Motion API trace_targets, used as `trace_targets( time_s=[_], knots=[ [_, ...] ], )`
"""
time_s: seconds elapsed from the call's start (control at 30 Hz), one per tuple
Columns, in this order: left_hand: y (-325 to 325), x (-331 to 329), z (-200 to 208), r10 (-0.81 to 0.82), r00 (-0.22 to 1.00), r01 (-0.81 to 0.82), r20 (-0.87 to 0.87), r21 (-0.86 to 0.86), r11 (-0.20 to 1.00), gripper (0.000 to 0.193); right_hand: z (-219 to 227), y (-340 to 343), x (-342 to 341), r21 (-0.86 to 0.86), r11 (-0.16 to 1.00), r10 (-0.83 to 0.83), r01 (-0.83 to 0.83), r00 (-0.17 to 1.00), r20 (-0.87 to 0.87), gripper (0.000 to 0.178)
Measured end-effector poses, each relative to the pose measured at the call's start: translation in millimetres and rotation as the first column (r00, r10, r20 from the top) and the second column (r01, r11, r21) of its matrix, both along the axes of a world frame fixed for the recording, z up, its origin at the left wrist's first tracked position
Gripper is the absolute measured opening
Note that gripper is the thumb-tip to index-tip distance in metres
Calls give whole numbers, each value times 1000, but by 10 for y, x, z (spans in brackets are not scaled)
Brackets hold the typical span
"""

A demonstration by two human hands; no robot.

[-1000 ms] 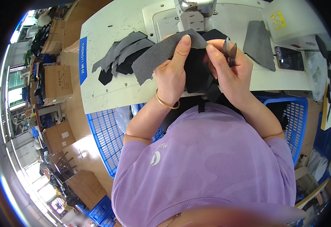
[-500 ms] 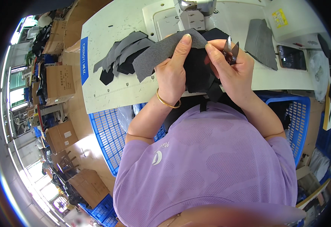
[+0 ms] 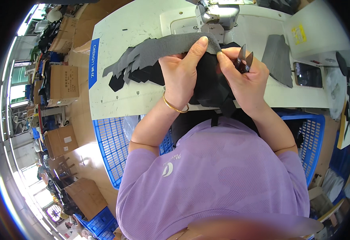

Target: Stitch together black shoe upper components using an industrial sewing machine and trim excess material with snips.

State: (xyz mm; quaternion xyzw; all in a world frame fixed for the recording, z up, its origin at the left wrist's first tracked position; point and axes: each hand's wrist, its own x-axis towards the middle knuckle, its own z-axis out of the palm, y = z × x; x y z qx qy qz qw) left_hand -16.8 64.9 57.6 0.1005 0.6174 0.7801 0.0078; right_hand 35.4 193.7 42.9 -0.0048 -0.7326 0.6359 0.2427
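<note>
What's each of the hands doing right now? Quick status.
Left hand: closed, holding a grey fabric piece under its thumb.
Right hand: closed, holding thread snips, thumb at the fabric's right end.

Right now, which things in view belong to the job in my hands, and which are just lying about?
Seems to belong:
- gray fabric piece, held by the left hand
- black fabric, seen between the hands
- small scissors, in the right hand

Probably just lying about:
- phone, on the table
- cardboard box, at left
</note>
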Motion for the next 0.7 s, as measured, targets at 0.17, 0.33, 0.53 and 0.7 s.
trace_targets(
  time_s=[0.17,0.33,0.53,0.7],
  knots=[
    [-11,-174,108,-1,1000,2,24,-67,998,10,113,-20,-133,-54,998,-13,12,1000,-19,9],
    [55,-463,192,-91,995,91,-44,-16,996,9,204,12,-342,-247,969,24,-14,999,37,9],
    [70,-577,256,-97,995,97,-14,-39,995,11,242,30,-419,-361,931,77,-63,997,24,10],
    [57,-591,308,-93,995,96,39,-86,992,10,242,40,-435,-325,944,64,-55,998,17,11]
  ],
)
